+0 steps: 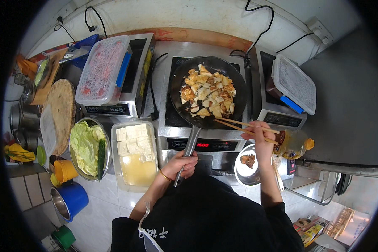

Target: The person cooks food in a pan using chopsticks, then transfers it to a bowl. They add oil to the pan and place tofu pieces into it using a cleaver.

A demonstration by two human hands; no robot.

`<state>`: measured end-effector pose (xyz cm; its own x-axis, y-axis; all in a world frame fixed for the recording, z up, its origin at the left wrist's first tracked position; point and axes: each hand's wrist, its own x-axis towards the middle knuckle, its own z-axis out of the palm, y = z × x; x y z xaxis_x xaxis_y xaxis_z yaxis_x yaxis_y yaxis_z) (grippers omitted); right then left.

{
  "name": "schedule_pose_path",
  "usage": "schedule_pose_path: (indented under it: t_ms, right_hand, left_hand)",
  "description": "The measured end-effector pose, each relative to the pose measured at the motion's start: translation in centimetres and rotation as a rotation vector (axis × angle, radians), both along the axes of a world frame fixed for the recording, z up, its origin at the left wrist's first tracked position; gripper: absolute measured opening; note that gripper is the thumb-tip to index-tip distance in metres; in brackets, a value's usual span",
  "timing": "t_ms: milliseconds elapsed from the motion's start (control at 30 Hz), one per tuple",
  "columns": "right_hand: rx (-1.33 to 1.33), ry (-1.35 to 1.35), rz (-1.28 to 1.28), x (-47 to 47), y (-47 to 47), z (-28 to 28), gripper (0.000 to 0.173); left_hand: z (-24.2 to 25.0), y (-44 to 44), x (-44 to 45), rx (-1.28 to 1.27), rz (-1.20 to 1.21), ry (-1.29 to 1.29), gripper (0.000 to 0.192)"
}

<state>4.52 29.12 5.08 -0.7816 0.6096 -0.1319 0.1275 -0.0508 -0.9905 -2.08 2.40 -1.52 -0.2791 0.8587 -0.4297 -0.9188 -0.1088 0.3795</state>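
Observation:
My left hand is wrapped around the metal handle of a dark frying pan. Browned tofu pieces cover much of the pan's base. The pan rests on an induction cooker with a lit red display. In my right hand I hold a pair of wooden chopsticks, their tips at the pan's near right rim. An oil bottle with a yellow cap is just right of that hand. Below it, partly hidden by my forearm, a metal bowl contains a brown piece of food.
Left of me are a plastic tub of white tofu in liquid and a bowl of lettuce with a cucumber. Lidded plastic boxes sit on the cookers either side. A round wooden board leans at far left. Black cords hang behind.

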Motion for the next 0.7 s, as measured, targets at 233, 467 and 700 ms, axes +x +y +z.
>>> schedule_pose_path:
  t_ms: [233, 467, 700]
  right_hand:
    - [-0.053, 0.065, 0.078, -3.0, -4.3, -2.1, 0.022]
    - [0.089, 0.006, -0.003, -0.2, -1.5, 1.3, 0.023]
    - [0.116, -0.036, -0.079, 0.5, -0.1, 0.7, 0.023]
  left_hand:
    - [0.0, 0.0, 0.0, 0.011, 0.000, 0.000, 0.006]
    - [-0.1, 0.0, 0.0, -0.002, -0.003, -0.014, 0.006]
    - [0.0, 0.0, 0.0, -0.004, -0.001, -0.004, 0.006]
